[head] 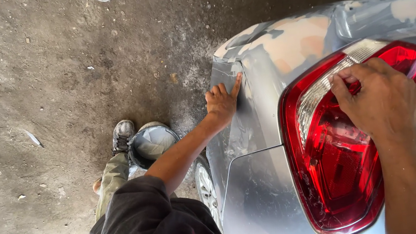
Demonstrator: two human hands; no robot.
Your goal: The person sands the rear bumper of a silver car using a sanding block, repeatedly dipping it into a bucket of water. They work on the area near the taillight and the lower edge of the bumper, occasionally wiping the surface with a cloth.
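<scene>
Left hand: I see my left hand (222, 101) spread flat on the grey, filler-patched car body panel (283, 44), fingers wide, gripping nothing.
Right hand: my right hand (377, 96) lies over the glossy red plastic tail light (335, 165), fingers curled at its clear upper strip — whether they pinch anything I cannot tell.
Around: a round grey metal bucket (154, 142) stands beside my worn shoe (122, 135) on the dusty concrete floor (30, 91) — near the silver wheel (206, 186).
</scene>
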